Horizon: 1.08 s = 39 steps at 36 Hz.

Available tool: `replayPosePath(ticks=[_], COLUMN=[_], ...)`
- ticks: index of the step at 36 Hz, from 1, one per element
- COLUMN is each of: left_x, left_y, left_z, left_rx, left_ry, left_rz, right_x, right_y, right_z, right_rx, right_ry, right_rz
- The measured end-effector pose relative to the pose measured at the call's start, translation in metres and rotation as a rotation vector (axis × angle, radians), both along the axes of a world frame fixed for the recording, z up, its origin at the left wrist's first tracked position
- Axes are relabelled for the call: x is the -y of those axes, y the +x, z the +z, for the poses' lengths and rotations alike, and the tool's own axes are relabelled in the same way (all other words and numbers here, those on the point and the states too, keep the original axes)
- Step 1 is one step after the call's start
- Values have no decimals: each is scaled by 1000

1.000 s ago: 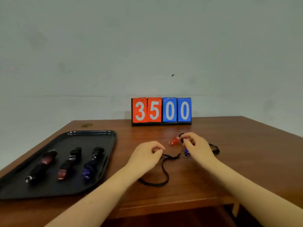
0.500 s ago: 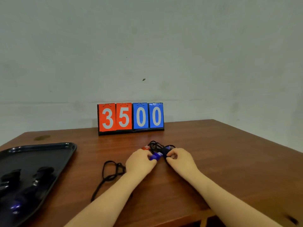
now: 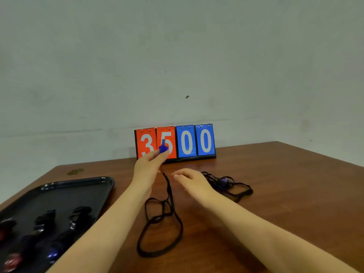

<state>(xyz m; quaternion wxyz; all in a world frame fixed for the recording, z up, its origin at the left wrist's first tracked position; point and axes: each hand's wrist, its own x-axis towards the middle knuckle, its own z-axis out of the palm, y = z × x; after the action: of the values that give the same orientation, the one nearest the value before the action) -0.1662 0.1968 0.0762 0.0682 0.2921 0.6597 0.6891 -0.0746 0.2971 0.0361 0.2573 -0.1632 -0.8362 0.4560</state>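
Blue whistle (image 3: pixel 163 148): centre of frame, lifted clear of the desk (image 3: pixel 275 194), in front of the scoreboard (image 3: pixel 204 141). Black tray (image 3: pixel 74 194), lower left, holds dark bundled items, blurred. Left hand (image 3: pixel 149 170): grip pinched on the whistle, whose black cord (image 3: pixel 168 188) trails down onto the desk. Right hand (image 3: pixel 194 182): grip loose, holding nothing, just beside a second tangled cord (image 3: pixel 226 183).

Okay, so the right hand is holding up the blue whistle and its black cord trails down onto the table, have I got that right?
Not quite. It is the left hand whose fingers pinch the blue whistle and hold it up; the right hand is open and holds nothing. The black cord does trail down onto the table, as the head view shows.
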Motion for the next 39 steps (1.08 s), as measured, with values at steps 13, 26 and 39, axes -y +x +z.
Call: replayPosePath(ticks=[13,26,39], left_x=[15,25,38], left_y=[-40,-43,-42], left_z=[-37,-59,-58], left_rx=[257,-138,-139], left_ry=[49,-354,-371], left_rz=[96,257,396], right_x=[18,7,-14], right_y=[-29,-6,19], right_z=[-14,6,23], right_rx=[-30,-333,-554], right_ry=[-339,-942,-727], right_rz=[168,151,-9])
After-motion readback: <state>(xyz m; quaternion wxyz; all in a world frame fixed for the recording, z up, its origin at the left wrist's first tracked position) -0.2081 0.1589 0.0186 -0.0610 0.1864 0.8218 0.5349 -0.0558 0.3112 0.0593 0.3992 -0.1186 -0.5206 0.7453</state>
